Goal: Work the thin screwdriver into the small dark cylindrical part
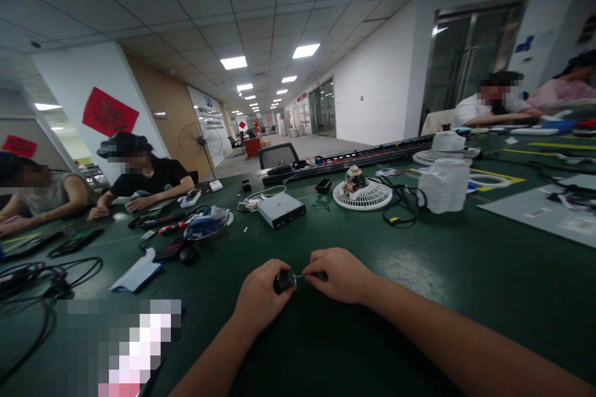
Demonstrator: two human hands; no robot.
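Note:
In front of me my left hand is wrapped round a small dark cylindrical part with a shiny rim, its end turned to the right. A thin metal rod runs between that end and the fingertips of my right hand, which pinch it. Whether the rod touches or enters the part is too small to tell. Both hands are just above the green table. Beyond them lies a silver and black disc drive.
A white fan grille with an exposed motor and a white housing stand at the back right, with black cables beside them. To the left lie a blue cloth, a pale paper and coiled cables. Several people sit around the table.

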